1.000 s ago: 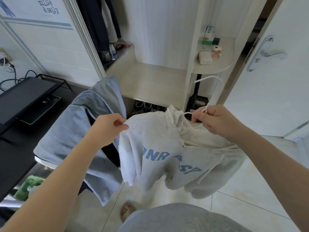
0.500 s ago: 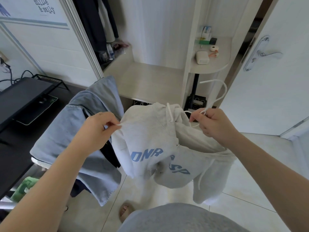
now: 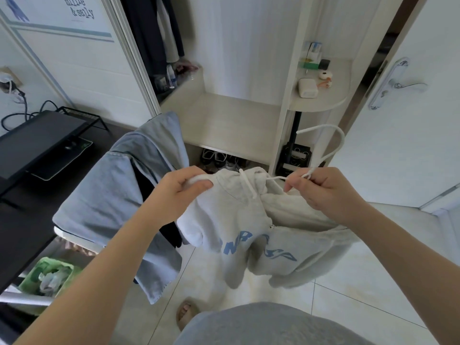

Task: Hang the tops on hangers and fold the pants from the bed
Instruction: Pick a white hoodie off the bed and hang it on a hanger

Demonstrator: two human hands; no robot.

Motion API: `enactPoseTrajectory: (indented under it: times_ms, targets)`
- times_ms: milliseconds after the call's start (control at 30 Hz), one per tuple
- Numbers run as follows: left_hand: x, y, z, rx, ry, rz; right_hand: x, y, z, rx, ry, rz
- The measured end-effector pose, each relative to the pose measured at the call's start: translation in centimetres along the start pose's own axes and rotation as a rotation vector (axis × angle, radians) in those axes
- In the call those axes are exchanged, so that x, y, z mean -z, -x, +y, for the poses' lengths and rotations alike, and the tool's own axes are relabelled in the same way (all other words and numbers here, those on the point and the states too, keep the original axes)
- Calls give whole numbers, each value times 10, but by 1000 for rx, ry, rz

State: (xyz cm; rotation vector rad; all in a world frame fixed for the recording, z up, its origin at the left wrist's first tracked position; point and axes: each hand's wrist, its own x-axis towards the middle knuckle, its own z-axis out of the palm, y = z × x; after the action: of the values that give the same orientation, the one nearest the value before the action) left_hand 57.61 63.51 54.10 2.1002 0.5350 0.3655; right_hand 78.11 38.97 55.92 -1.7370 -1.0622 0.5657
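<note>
A light grey hoodie [image 3: 239,220] with blue lettering hangs crumpled in front of me above the floor. My left hand [image 3: 184,188] grips its left shoulder, where an end of the white hanger [image 3: 331,145] seems to sit under the cloth. My right hand [image 3: 321,192] holds the hanger at the base of its hook, beside the hoodie's neck and drawstrings. The hook curves up and to the right of that hand. Most of the hanger lies hidden inside the hoodie.
Light blue jeans [image 3: 129,195] hang over a chair back at the left. An open white wardrobe [image 3: 231,120] stands ahead, with dark clothes [image 3: 149,33] hanging inside and shoes below. A door [image 3: 410,95] is at the right, a black desk [image 3: 37,145] at the left.
My left hand has moved right and closed over the hoodie's shoulder. The hoodie has bunched up between my hands, and the view has shifted slightly.
</note>
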Motion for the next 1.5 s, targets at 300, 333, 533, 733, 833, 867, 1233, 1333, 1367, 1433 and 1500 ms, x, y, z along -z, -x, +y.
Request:
enactPoseTrajectory:
  times_ms: [300, 333, 533, 733, 833, 867, 1233, 1333, 1367, 1433, 1500]
  targets:
    - [-1, 1, 18, 107, 337, -105, 5, 3, -6, 3, 36, -43]
    - [-1, 1, 19, 114, 369, -90, 4, 3, -7, -7, 50, -56]
    - [-3, 5, 27, -141, 87, 93, 6, 5, -6, -115, 59, -137]
    - [3, 11, 47, -386, -86, -3, -13, 3, -11, -75, 170, -156]
    - [21, 5, 36, -354, -305, 19, -14, 2, -19, -40, 57, -85]
    - [25, 4, 32, -332, -348, 29, -15, 1, -22, -32, 65, -81]
    - [49, 1, 6, -311, -462, 100, -17, -5, -43, -43, 224, -83]
    - [57, -2, 2, -278, -463, 118, -15, -8, -44, -35, 237, -75]
    - [57, -3, 1, -273, -487, 126, -16, -9, -44, -30, 242, -76]
    - [47, -4, 3, -295, -578, 115, -19, -12, -44, -33, 222, -65]
    - [25, -4, 10, -339, -629, 47, -21, -18, -45, -48, 183, -48]
